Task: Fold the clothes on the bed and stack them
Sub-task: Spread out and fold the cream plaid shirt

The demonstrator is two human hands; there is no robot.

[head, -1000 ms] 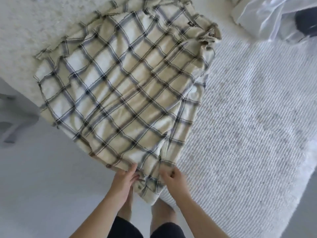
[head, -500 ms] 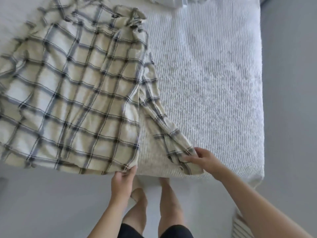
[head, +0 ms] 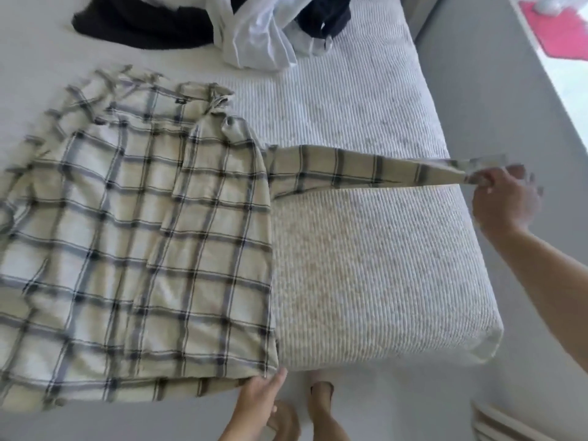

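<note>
plaid shirt (head: 136, 249) flat at 9 o'clock on bed (head: 366, 281), unfolded. my right hand (head: 504, 202) pinches sleeve cuff (head: 477, 173) toward 3; left hand (head: 262, 391) holds hem corner. clothes pile (head: 222, 23) at 12 untouched; no stack.

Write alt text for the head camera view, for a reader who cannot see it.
A person's right hand pinches the cuff of a plaid shirt, stretching its sleeve out over a white bed, while the left hand holds the shirt's bottom hem. Dark and white clothes lie piled beyond.
</note>
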